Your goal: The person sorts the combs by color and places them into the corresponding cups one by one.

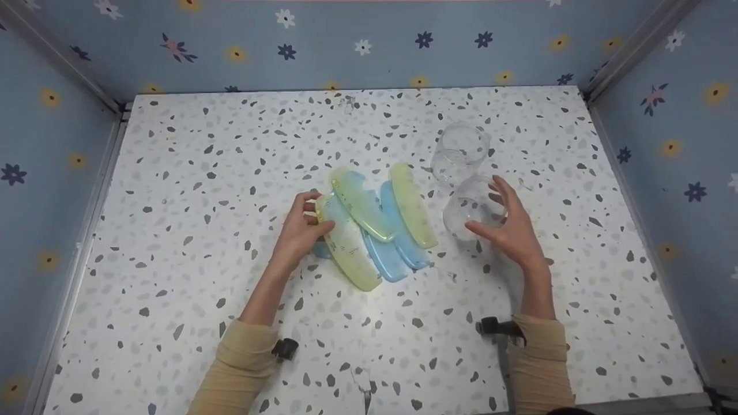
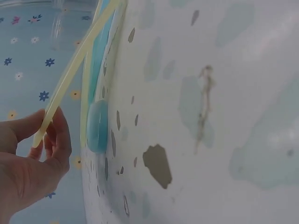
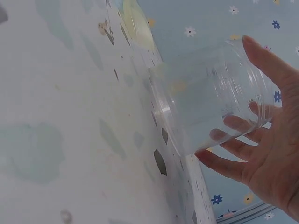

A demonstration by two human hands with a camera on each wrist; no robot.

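My left hand [image 1: 301, 230] pinches the end of a pale yellow comb [image 1: 354, 259] between thumb and fingers. In the left wrist view that comb [image 2: 70, 70] slants up off the table from the fingers. Under and beside it lie a second yellow comb [image 1: 364, 207], a third yellow comb [image 1: 414, 207] and several blue combs [image 1: 387, 259], overlapping in a loose pile. To the right, my right hand [image 1: 513, 227] holds a clear, see-through jar [image 1: 464, 216], thumb on one side and fingers round the other. The jar [image 3: 205, 93] stands on the table.
Just behind the held jar stands another clear jar [image 1: 461, 153]. The white speckled table [image 1: 202, 173] has blue flowered panels [image 1: 357, 46] at its back and sides. A small clear piece [image 1: 347, 105] lies near the back edge.
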